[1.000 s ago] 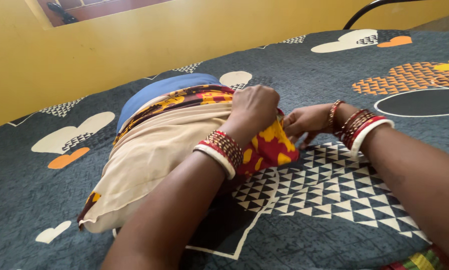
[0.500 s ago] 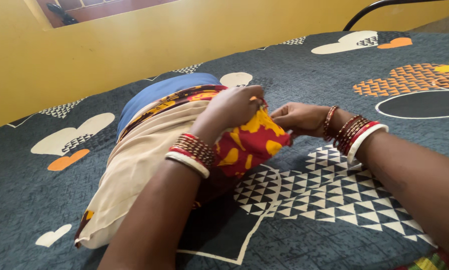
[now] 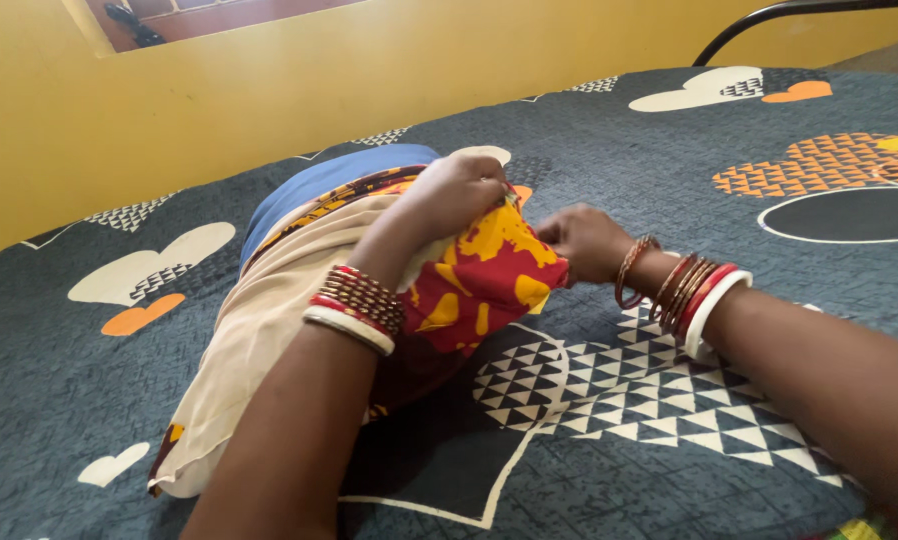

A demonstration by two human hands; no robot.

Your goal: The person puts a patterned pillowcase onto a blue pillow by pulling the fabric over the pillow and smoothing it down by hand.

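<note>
A soft, plump pillow [image 3: 269, 300] lies on the bedsheet [image 3: 669, 160], long and rounded, its near end tapering to a flat, limp corner. Most of what shows is a smooth, matte cream cloth with loose folds; along the pillow's far edge runs a band of maroon and yellow print, and beyond that band a plain blue fabric [image 3: 319, 180] curves over the far side. At the pillow's right end sits the cover [image 3: 479, 285], a thin cotton-like cloth in deep red with irregular yellow blotches, bunched and wrinkled where it is drawn over the corner. The left hand [image 3: 454, 195] rests on top of that end, fingers curled shut around a pinch of the cover's upper edge. The right hand [image 3: 584, 240] is just right of the cover, fingers closed on its edge there, though the fingertips are hidden under the cloth. Both wrists carry stacks of thin, glossy bangles [image 3: 359, 300] in red, gold and white. The bedsheet around the pillow is a finely woven dark grey-blue, printed with cream and orange hearts and a patch of small black and white triangles right of the pillow. Behind the pillow rises a smooth yellow wall [image 3: 269, 90].
</note>
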